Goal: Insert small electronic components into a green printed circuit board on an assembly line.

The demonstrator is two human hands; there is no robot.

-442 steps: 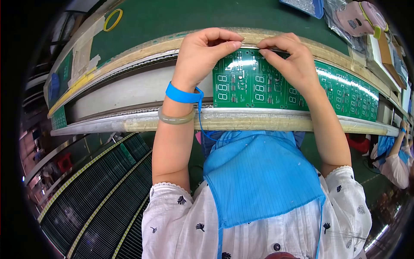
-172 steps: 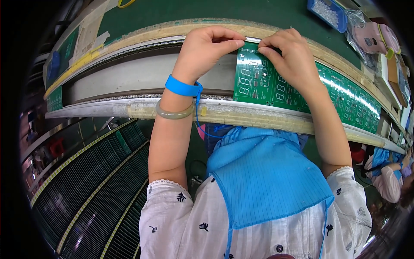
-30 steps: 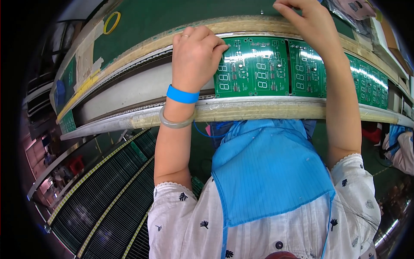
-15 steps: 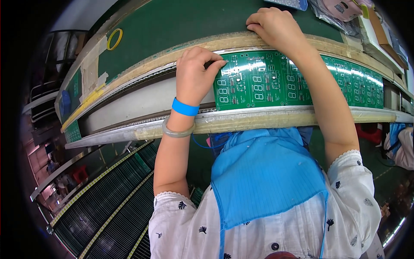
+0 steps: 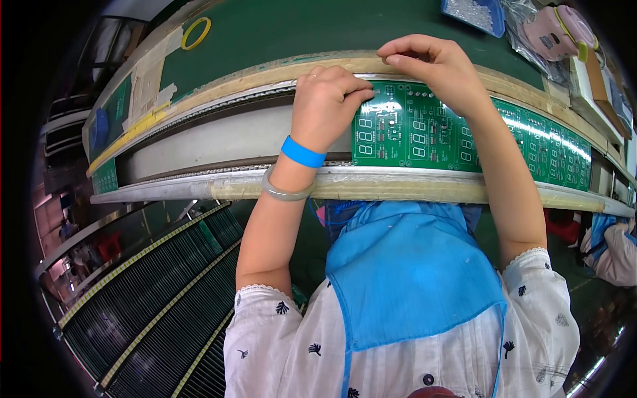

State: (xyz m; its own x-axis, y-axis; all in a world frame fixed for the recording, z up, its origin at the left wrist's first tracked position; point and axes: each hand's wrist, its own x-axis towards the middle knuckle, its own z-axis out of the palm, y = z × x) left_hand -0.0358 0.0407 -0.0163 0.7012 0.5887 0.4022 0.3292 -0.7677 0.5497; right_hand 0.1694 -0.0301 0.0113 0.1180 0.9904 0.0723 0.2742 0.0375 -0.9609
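Beside the green bench (image 5: pixel 279 30), steady the board (image 5: pixel 378 136) with left hand (image 5: pixel 326 105), fingertips close together; avoid knocks from right hand (image 5: pixel 443 69), fingers curled; impossible to see if pinching anything.

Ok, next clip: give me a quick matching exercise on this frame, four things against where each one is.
Things:
1. left hand
2. right hand
3. yellow ring
4. blue tray

Places:
A. upper right of the picture, holding clear pieces
B. at the upper left corner of a green circuit board
C. upper left of the picture
D. thumb and forefinger over the far tan rail

Pairs: 1-B, 2-D, 3-C, 4-A
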